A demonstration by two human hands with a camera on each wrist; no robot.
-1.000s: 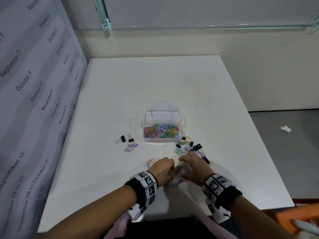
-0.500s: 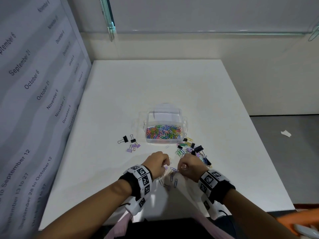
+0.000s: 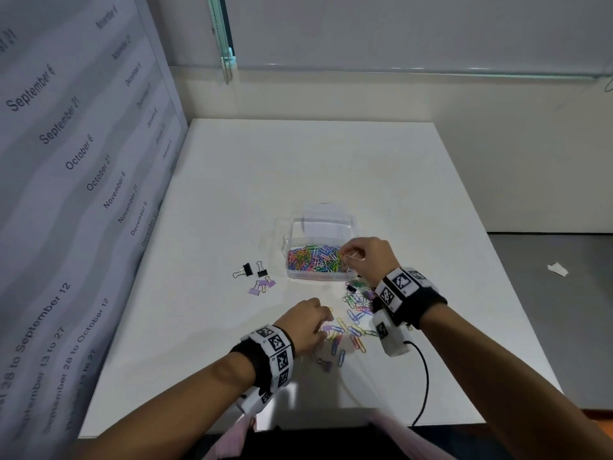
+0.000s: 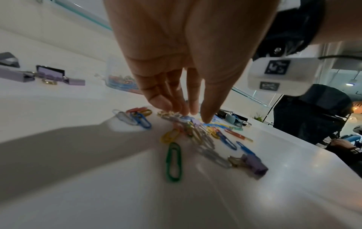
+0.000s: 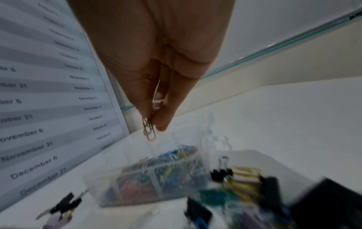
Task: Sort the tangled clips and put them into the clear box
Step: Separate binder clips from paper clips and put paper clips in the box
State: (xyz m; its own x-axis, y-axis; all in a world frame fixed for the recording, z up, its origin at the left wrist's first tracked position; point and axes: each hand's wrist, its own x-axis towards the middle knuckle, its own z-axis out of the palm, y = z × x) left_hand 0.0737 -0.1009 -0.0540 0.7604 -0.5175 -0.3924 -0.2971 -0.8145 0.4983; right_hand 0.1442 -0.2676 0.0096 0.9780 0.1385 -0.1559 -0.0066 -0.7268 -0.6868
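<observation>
A clear box [image 3: 320, 224] [image 5: 137, 182] filled with coloured paper clips stands mid-table. My right hand [image 3: 348, 257] [image 5: 151, 122] hovers over its right side and pinches a few red paper clips [image 5: 149, 131] between thumb and fingers. My left hand [image 3: 323, 322] [image 4: 188, 114] is lower, near the front, fingertips down on a loose spread of paper clips [image 3: 348, 333] [image 4: 195, 133], pinching at some of them. A tangled pile of clips [image 3: 360, 295] lies under my right wrist. A small purple binder clip [image 4: 252, 162] lies among the loose clips.
Two black binder clips [image 3: 253, 269] and purple binder clips [image 3: 262, 286] lie left of the box. A calendar panel [image 3: 66, 194] walls the left side. The white table [image 3: 331, 161] ends close to my body, and a black cable [image 3: 424, 376] hangs from my right wrist.
My hands, together near the front edge a second ago, have parted. The right hand has risen forward over the box with paper clips; the left stays at the loose clips.
</observation>
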